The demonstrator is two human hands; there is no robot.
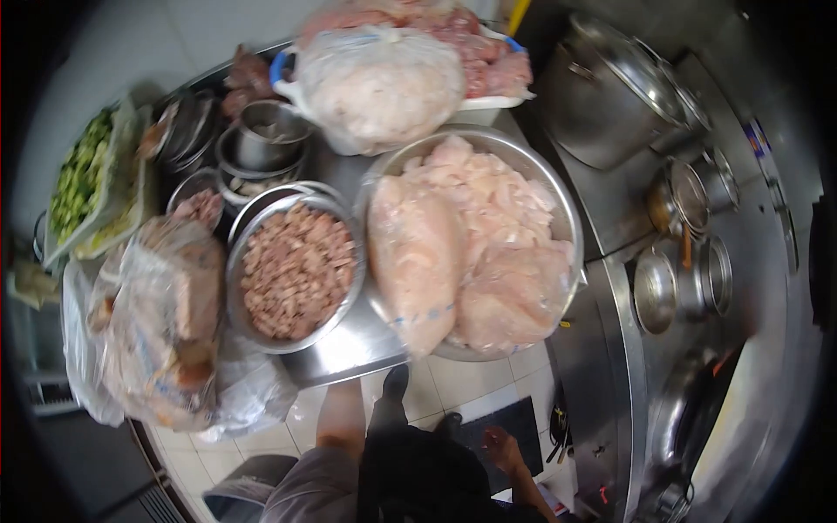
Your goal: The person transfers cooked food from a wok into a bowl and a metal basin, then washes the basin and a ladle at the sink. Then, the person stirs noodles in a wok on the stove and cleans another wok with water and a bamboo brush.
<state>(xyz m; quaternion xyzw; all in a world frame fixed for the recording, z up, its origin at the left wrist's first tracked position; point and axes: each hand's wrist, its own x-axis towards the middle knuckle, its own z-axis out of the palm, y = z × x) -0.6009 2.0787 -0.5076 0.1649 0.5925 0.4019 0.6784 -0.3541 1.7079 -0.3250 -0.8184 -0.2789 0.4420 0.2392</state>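
Your right hand (501,451) hangs low, with the dark mat (521,429) on the floor beneath, its fingers loosely bent and partly spread, with nothing visible in them; your left is out of view, so you cannot tell its state. Ahead of those fingers, and apart from them, sits the wide steel bowl (568,196). In it, a shorter bag of pale meat (514,292) lies almost straight ahead; the long bag (417,253) lies ahead and left, its long axis running fore and aft. Farther left stands the diced meat (296,275) in its own bowl.
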